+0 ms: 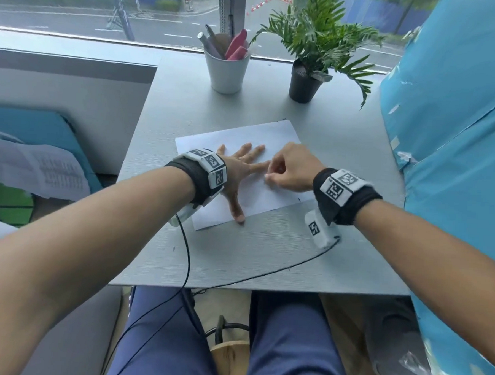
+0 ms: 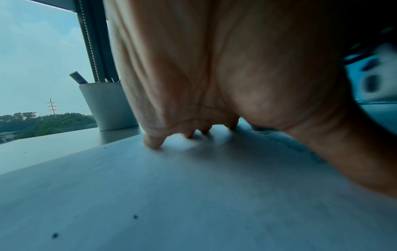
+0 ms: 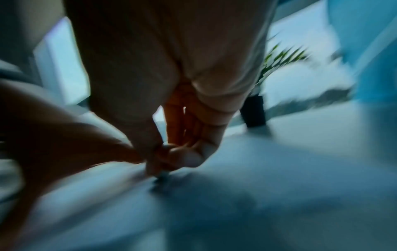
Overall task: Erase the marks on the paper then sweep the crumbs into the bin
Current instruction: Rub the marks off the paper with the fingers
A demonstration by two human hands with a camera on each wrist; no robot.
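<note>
Paper: a white sheet [image 1: 241, 169] lies askew on the grey worktop [image 1: 251, 253], its near edge close to the person.
Left hand: the left hand [image 1: 238, 169] lies flat on the sheet, fingers straight and spread, thumb tip at the sheet's near edge; in the left wrist view the fingertips [image 2: 153, 143] press down on the surface.
Right hand: the right hand [image 1: 289, 169] is curled, thumb and fingers pinched together on a small white piece, seemingly an eraser [image 1: 268, 177], held down against the sheet just beside the left fingers.
Hard to make out: the eraser is almost wholly covered by the fingers; the right wrist view is motion-blurred, showing only the pinched fingertips [image 3: 184, 158] and a dark smudge beneath them. Any marks on the sheet are too faint to tell.
Specks: a few dark specks [image 2: 54, 235] lie on the worktop.
Behind: a white cup of pens [image 1: 226, 68] and a potted plant [image 1: 307, 55] stand by the window.
</note>
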